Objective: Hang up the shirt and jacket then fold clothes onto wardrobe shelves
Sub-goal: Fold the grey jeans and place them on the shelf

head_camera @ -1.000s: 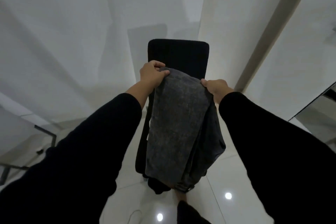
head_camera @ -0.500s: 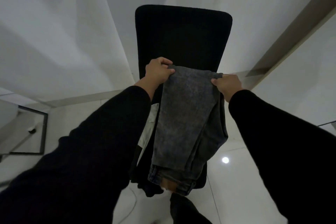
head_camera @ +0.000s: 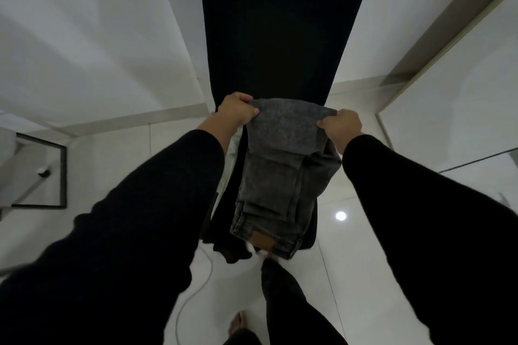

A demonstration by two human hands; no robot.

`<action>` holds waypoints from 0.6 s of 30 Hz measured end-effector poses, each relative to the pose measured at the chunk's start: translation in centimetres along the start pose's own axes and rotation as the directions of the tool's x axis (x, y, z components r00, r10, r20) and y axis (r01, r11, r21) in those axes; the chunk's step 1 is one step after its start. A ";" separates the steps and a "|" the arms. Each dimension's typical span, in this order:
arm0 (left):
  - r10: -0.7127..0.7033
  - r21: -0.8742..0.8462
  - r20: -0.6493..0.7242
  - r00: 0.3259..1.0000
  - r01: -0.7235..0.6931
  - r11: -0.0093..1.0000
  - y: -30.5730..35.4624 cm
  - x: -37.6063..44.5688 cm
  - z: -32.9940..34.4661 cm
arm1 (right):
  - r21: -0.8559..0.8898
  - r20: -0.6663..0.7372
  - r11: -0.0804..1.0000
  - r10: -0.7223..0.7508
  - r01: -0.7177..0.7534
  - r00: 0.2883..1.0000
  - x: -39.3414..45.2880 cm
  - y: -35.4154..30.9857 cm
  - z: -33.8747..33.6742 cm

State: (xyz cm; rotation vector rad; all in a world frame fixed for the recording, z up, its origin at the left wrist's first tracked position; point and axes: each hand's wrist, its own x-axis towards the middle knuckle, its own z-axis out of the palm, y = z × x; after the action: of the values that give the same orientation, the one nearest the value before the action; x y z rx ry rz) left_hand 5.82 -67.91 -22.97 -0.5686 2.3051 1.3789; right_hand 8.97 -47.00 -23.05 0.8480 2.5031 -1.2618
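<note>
- Left hand (head_camera: 236,112) and right hand (head_camera: 342,126): fingers clamped on the top fold of the grey jeans (head_camera: 280,165).
- Jeans hang folded, waistband lowest, in front of the black chair (head_camera: 280,25).
- White floor (head_camera: 364,274) below.

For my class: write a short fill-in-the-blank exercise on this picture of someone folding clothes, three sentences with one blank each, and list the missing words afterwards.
1. Both hands, the left hand and the right hand, grip the top fold of a pair of grey ____.
2. Behind the garment stands a chair whose backrest is coloured ____.
3. The brown waistband patch sits at the ____ end of the hanging garment.

Missing words: jeans; black; bottom
</note>
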 end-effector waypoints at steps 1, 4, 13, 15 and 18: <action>-0.007 0.008 0.009 1.000 0.007 1.000 -1.3 -1.0 0.0 | -0.021 -0.013 1.000 -0.001 0.001 1.000 -1.8 0.8 0.4; -0.025 -0.018 0.019 1.000 0.025 1.000 -5.2 -4.9 0.3 | -0.043 -0.037 0.999 -0.012 0.010 0.999 -6.2 4.1 2.1; -0.265 -0.302 0.051 0.963 0.268 0.915 -20.1 -12.5 4.9 | -0.212 0.165 0.977 0.021 0.014 0.986 -15.7 15.9 6.5; -0.321 -0.361 0.058 0.945 0.319 0.876 -22.4 -12.4 6.6 | -0.265 0.233 0.964 0.039 0.025 0.972 -15.7 17.7 7.7; -0.377 -0.440 0.034 0.926 0.352 0.826 -24.5 -12.1 8.5 | -0.285 0.261 0.958 0.091 -0.013 0.961 -14.6 19.6 9.3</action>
State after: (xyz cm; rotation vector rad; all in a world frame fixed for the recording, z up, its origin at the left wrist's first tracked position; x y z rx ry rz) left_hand 29.95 -69.20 -38.27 -1.1339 1.7812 1.6996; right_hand 31.58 -50.98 -35.52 0.6215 2.3450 -0.9045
